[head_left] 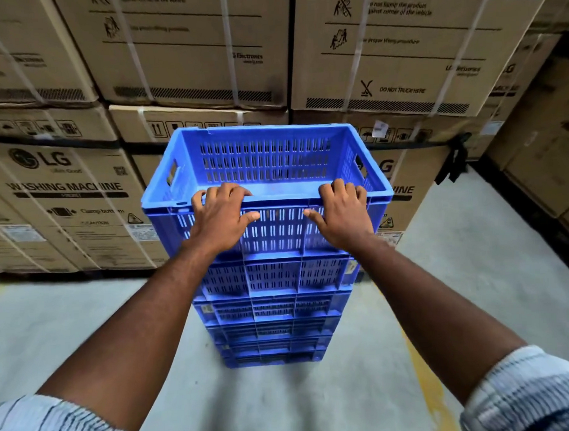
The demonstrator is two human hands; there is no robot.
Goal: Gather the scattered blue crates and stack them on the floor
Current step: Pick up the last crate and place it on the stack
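Stacked cardboard washing-machine boxes [66, 197] fill nine to three o'clock; a black cloth [454, 164] hangs at two, yellow paint [428, 391] at five

Bare floor [87, 319] lies open left and right of the crate stack [273, 312]. Behind the stack, cardboard boxes [190, 57] form a wall, seemingly with little gap.
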